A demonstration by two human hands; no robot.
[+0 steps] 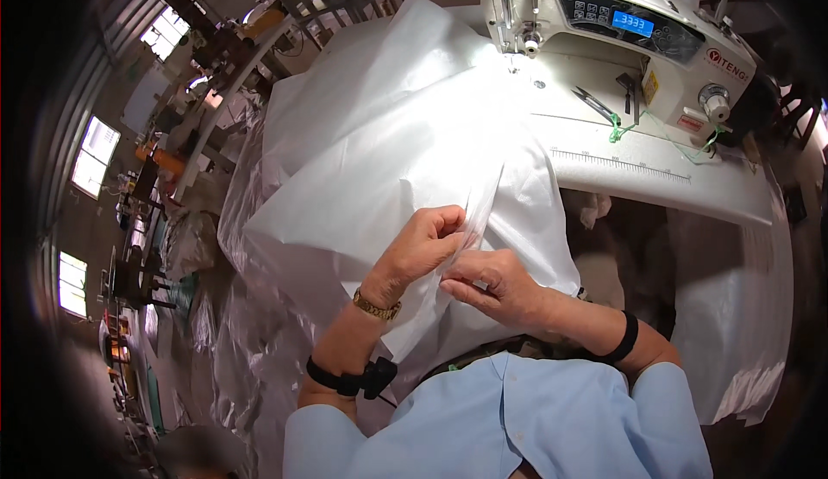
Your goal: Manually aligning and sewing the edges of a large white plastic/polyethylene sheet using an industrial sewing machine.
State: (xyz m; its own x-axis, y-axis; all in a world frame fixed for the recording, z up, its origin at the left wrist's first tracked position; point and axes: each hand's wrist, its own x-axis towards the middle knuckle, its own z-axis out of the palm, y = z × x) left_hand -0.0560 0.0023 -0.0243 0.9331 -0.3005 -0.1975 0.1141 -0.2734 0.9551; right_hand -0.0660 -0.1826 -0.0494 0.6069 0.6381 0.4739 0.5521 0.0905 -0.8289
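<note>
- Two bare hands meet at the near middle of the scene, both working one fold of a big white sheet (388, 143).
- Left hand (423, 246): fingers curled, tips pressed together on a raised crease of the sheet, pinching it. A gold watch (376, 308) sits on the wrist, and a black strap (349, 381) circles the forearm nearer the body.
- Right hand (492, 285): lies just right of the left hand and touches it, fingers bent and pointing left, tips closed on the same crease. A black band (625, 338) wraps that forearm.
- Both forearms come in from the near edge and angle inward, elbows apart, so the hands come together just in front of the chest. It looks as though the pinch keeps the fold edges lined up.
- The sheet spreads from the hands away toward the far side, over the table (655, 177), reaching up to the needle of a white sewing machine (604, 31) at the far right. It probably lies there so the fold can be fed straight under the needle.
- More shiny sheeting (233, 324) hangs off the table's left side toward the floor.
- Snips (595, 102) and a green thread (621, 127) rest on the machine bed, right of the needle, within easy reach.
- A pale blue shirt (517, 419) fills the near edge.
- Far left, a workshop with windows (93, 156) and benches, blurred.
</note>
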